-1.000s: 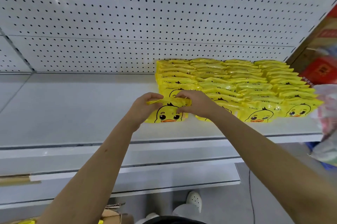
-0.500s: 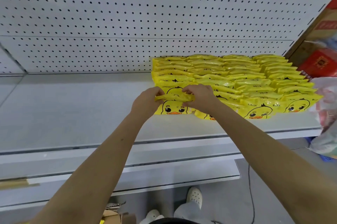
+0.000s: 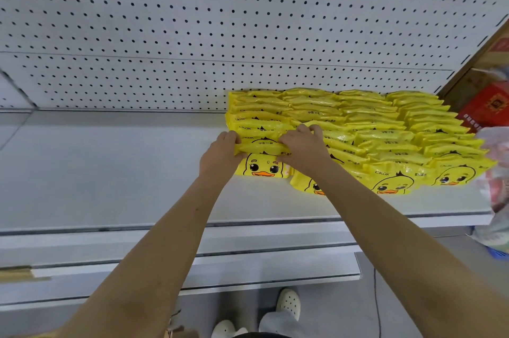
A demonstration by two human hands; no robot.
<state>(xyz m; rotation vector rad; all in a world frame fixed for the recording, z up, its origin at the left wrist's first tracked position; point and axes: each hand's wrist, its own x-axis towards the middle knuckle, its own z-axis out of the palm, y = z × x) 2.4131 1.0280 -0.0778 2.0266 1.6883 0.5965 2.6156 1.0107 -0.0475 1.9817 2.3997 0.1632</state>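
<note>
Several rows of yellow packets (image 3: 366,128) with a cartoon duck face lean in overlapping lines on the right part of a grey shelf (image 3: 110,167). The front packet of the leftmost row (image 3: 261,164) stands nearly upright. My left hand (image 3: 220,156) grips its top left edge. My right hand (image 3: 303,149) grips its top right edge, fingers over the packets behind. Both forearms reach up from the bottom of the view.
A white pegboard (image 3: 220,21) backs the shelf. Red boxes (image 3: 487,106) sit beyond the right upright, and a plastic bag (image 3: 495,200) hangs at the right edge. A lower shelf (image 3: 248,269) juts out below. My white shoes (image 3: 287,303) stand on the floor.
Both hands pushed the front duck packet back against its row and stood it steeper. The camera view shifted slightly.
</note>
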